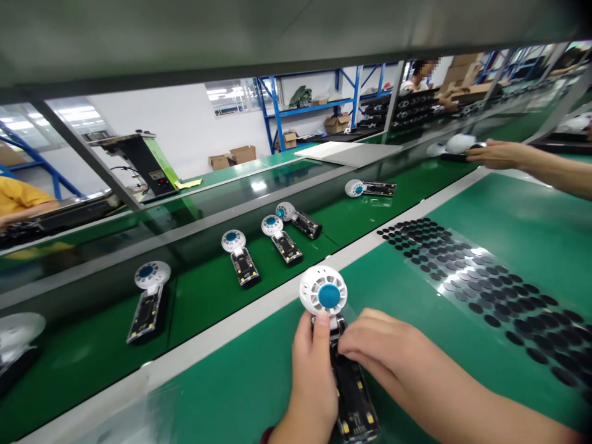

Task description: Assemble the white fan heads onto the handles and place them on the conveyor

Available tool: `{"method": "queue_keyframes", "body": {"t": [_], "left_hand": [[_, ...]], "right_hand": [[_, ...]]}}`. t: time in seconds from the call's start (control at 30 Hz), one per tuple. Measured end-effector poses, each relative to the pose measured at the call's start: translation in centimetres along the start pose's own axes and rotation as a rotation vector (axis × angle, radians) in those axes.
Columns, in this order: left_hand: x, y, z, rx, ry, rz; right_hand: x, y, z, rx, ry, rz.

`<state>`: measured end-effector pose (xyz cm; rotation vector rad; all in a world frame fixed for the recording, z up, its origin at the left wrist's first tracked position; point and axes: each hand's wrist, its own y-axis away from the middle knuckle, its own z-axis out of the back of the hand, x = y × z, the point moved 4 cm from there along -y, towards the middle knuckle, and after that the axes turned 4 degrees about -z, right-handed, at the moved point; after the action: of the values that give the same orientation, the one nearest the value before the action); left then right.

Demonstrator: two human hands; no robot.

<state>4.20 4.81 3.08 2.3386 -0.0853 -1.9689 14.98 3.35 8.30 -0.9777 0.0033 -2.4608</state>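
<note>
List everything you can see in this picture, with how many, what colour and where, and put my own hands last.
Fan unit in hand: 1, white round head with blue hub, dark open body, on the near green bench.
Fan units on belt: 5 whole ones, white heads with blue hubs, dark bodies, spread along the dark green conveyor.
Partial white unit: 1, at the left edge of the belt.
Black round pads: many, on a clear sheet at right on the bench.
Machine: 1, black and green, beyond the belt at left.
Blue shelving: with cardboard boxes, at the back.
Co-worker's hand: 1, upper right, on a white piece.
Left hand: grips the unit's body.
Right hand: fingers on the unit below its head.
</note>
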Motion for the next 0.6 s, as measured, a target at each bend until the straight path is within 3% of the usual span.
{"method": "queue_keyframes", "body": {"t": [0.3, 0.6], "left_hand": [[-0.2, 0.0, 0.1, -0.021, -0.001, 0.043], [-0.8, -0.1, 0.1, -0.051, 0.070, 0.033]], "right_hand": [[-0.8, -0.1, -0.3, 0.024, -0.112, -0.236], [-1.1, -0.6, -0.3, 0.060, -0.250, -0.374]]}}
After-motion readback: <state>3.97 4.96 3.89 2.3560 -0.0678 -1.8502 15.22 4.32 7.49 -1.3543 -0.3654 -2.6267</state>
